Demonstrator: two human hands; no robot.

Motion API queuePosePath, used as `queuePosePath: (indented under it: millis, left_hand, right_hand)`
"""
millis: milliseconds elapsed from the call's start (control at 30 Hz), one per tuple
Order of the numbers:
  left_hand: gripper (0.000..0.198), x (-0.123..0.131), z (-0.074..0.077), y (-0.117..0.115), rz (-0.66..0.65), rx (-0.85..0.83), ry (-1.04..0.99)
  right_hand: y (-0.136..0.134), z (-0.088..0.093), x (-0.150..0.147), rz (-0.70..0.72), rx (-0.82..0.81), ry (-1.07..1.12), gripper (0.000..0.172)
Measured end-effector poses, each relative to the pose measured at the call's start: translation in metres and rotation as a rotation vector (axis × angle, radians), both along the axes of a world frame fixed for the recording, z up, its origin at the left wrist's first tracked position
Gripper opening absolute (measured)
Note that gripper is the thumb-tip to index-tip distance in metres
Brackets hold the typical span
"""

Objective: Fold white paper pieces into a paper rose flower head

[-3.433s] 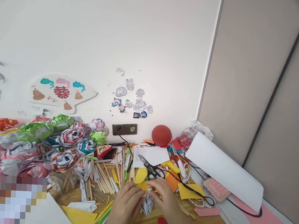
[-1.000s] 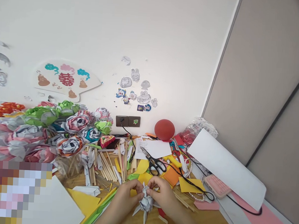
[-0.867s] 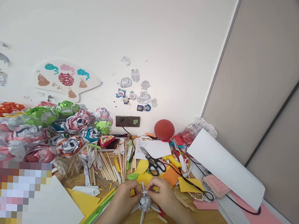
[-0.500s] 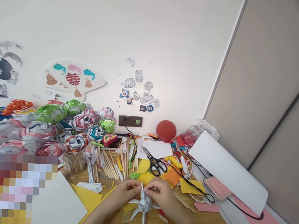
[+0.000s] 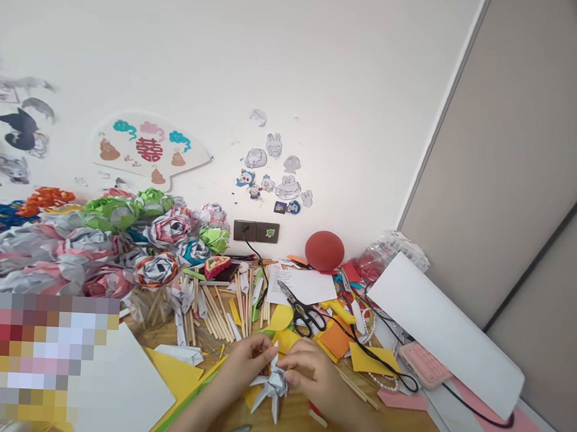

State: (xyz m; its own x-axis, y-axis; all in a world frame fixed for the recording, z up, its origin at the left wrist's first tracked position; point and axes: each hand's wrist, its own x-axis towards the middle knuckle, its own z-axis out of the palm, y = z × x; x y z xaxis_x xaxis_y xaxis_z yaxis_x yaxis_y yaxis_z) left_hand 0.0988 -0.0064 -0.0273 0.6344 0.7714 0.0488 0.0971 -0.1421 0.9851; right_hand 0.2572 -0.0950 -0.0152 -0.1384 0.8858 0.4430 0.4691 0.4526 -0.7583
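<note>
A small grey-white folded paper flower (image 5: 270, 389) with pointed tips is held low over the wooden table (image 5: 301, 429). My left hand (image 5: 242, 363) pinches its top from the left, fingers closed on the paper. My right hand (image 5: 312, 371) grips the same piece from the right, fingertips meeting the left ones. Yellow paper scraps (image 5: 286, 338) lie just behind my fingers.
Black scissors (image 5: 303, 310) and a yellow glue gun (image 5: 338, 309) lie behind my hands. Wooden sticks (image 5: 216, 306) are scattered left of them. Paper roses (image 5: 117, 239) fill the left. A red ball (image 5: 324, 250), white sheet (image 5: 444, 334) and pink phone (image 5: 423, 365) sit to the right.
Both hands lifted the folded piece off the table and turned it, spreading its pointed tips. The view has drifted left and slightly down.
</note>
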Motion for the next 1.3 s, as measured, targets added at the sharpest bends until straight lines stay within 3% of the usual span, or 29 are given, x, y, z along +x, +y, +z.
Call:
queuePosePath:
  millis: [167, 433, 900, 1300]
  left_hand:
    - [0.049, 0.001, 0.005, -0.004, 0.003, 0.0, -0.006]
    - [0.048, 0.0, 0.0, 0.001, 0.104, 0.05, 0.0]
    - [0.034, 0.002, 0.001, -0.005, 0.2, 0.129, 0.007]
    - [0.037, -0.003, 0.011, -0.002, 0.186, 0.105, -0.058]
  right_hand:
    - [-0.004, -0.002, -0.006, -0.058, 0.006, -0.001, 0.03]
    - [-0.002, 0.002, -0.007, 0.002, 0.105, -0.148, 0.033]
    - [-0.001, -0.001, -0.014, -0.018, 0.132, -0.181, 0.033]
    - [-0.001, -0.005, -0.013, -0.088, 0.195, -0.179, 0.03]
